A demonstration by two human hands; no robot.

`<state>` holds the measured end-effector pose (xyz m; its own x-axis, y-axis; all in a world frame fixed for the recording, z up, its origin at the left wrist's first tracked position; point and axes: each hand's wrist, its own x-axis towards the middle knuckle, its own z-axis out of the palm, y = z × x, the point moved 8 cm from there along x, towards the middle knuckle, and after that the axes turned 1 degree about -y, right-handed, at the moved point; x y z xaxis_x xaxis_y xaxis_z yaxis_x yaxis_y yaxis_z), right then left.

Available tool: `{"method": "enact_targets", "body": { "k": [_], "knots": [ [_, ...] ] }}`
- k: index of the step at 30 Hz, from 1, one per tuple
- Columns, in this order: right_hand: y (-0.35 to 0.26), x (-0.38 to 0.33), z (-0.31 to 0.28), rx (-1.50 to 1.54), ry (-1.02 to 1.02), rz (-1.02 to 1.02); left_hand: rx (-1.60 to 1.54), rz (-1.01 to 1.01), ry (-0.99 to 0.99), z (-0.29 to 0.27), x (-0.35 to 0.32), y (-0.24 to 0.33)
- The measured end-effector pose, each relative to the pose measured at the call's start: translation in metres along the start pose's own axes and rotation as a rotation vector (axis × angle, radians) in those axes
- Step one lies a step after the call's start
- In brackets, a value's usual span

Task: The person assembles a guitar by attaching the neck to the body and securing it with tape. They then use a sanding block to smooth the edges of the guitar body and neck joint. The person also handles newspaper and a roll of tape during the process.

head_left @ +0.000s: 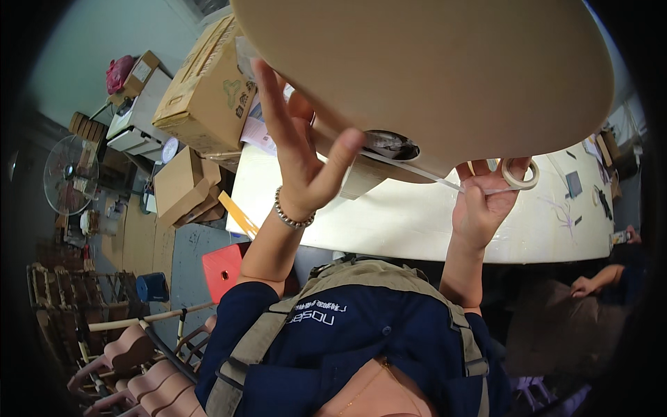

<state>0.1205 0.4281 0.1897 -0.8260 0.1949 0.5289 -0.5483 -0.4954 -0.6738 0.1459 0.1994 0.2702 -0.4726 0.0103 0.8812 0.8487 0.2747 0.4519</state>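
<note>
A large, smooth beige form [445,76], rounded like a mannequin part, fills the top of the view above the table. On its near side is a dark oval opening [392,144] with something shiny inside. My left hand [306,153] is at the form's left side, fingers spread and thumb beside the opening. A narrow pale strip of tape [417,171] runs just below the opening toward my right hand [486,201]. That hand is closed on a roll of masking tape [522,174]. Whether my left thumb presses on the strip, I cannot tell.
The white table [417,229] spreads beneath the form. Cardboard boxes [201,90] and a yellow strip [237,214] are at left, near a red stool [224,272]. A fan [71,174] stands farther left, with pinkish shaped pieces [139,368] at lower left. Another person's hand [589,283] shows at right.
</note>
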Motion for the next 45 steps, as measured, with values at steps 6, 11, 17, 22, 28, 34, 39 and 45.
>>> {"method": "enact_targets", "body": {
  "k": [6, 11, 17, 22, 28, 34, 39, 45],
  "knots": [
    [0.007, -0.007, 0.018, 0.054, -0.174, -0.033, 0.582, 0.382, -0.101, -0.017, -0.031, 0.022],
    [0.006, -0.006, 0.034, 0.078, -0.306, -0.151, 0.683, 0.488, -0.118, -0.027, -0.032, 0.018],
    [0.006, -0.005, 0.038, -0.044, -0.265, -0.103, 0.814, 0.404, -0.120, -0.029, -0.029, 0.027],
    [0.007, -0.006, 0.037, -0.067, -0.253, -0.093, 0.759, 0.431, -0.107, -0.030, -0.029, 0.026],
    [0.006, -0.007, 0.032, -0.081, -0.239, -0.103, 0.784, 0.455, -0.109, -0.030, -0.033, 0.024],
    [0.004, -0.007, 0.032, -0.088, -0.245, -0.104, 0.792, 0.493, -0.112, -0.029, -0.034, 0.023],
    [0.004, -0.008, 0.029, -0.109, -0.256, -0.117, 0.856, 0.659, -0.081, -0.021, -0.053, 0.023],
    [0.002, -0.008, 0.030, -0.105, -0.248, -0.128, 0.692, 0.663, -0.294, -0.011, -0.059, 0.029]
  ]
}}
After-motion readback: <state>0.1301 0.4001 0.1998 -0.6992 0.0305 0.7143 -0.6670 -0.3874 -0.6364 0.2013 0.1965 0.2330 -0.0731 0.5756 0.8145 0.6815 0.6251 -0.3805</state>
